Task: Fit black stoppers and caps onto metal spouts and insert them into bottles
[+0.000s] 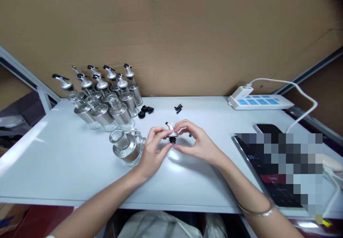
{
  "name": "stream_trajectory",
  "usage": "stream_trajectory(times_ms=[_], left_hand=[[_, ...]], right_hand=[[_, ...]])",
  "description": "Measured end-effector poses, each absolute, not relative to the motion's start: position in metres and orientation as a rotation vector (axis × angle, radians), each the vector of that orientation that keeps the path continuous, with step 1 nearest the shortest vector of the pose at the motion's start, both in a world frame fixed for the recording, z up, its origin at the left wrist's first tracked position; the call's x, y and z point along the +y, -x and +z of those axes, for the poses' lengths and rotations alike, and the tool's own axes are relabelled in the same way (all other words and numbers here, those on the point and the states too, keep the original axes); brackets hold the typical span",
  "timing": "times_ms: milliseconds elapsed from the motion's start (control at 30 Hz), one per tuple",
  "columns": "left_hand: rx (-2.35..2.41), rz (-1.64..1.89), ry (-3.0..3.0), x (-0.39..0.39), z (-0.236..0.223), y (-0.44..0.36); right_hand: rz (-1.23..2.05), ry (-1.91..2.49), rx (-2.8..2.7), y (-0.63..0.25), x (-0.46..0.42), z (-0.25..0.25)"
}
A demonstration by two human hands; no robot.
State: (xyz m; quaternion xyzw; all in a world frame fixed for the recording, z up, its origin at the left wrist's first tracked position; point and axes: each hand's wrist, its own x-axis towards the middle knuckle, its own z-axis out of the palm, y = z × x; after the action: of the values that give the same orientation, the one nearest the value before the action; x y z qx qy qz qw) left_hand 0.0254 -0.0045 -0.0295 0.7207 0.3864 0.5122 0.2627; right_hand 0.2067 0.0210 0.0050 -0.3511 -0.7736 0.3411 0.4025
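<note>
Between the fingertips of both hands, a pour spout point(172, 134) is held just above the table, upright, with a silver collar, a short angled nozzle with a black tip and a ribbed black stopper below. My left hand point(152, 152) pinches it from the left with thumb and fingers. From the right, my right hand point(199, 141) curls its fingers around the nozzle, thumb by the stopper. Left of my left hand stands a glass bottle point(125, 148) with a metal sleeve and a bare neck. A small black piece point(190, 135) lies by my right fingers.
Several sleeved bottles point(102, 114) crowd the back left, many with pour spouts fitted. Black stoppers point(143, 111) and small black flip pieces point(178, 108) lie at the back middle. A power strip point(262, 102) with a white cable, a phone and a tablet point(264, 173) occupy the right.
</note>
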Motion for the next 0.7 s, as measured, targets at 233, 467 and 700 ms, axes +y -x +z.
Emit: stream_trajectory(times_ms=[233, 467, 700], left_hand=[[1.015, 1.296, -1.926, -0.004, -0.030, -0.026], [0.979, 1.292, -1.977, -0.002, -0.029, -0.023], [0.924, 1.263, -2.013, -0.004, -0.032, -0.026]], right_hand=[[0.842, 0.927, -1.968, -0.209, 0.022, 0.003], [0.918, 0.955, -1.984, -0.210, 0.019, 0.009], [0.888, 1.188, -1.921, -0.231, 0.038, 0.011]])
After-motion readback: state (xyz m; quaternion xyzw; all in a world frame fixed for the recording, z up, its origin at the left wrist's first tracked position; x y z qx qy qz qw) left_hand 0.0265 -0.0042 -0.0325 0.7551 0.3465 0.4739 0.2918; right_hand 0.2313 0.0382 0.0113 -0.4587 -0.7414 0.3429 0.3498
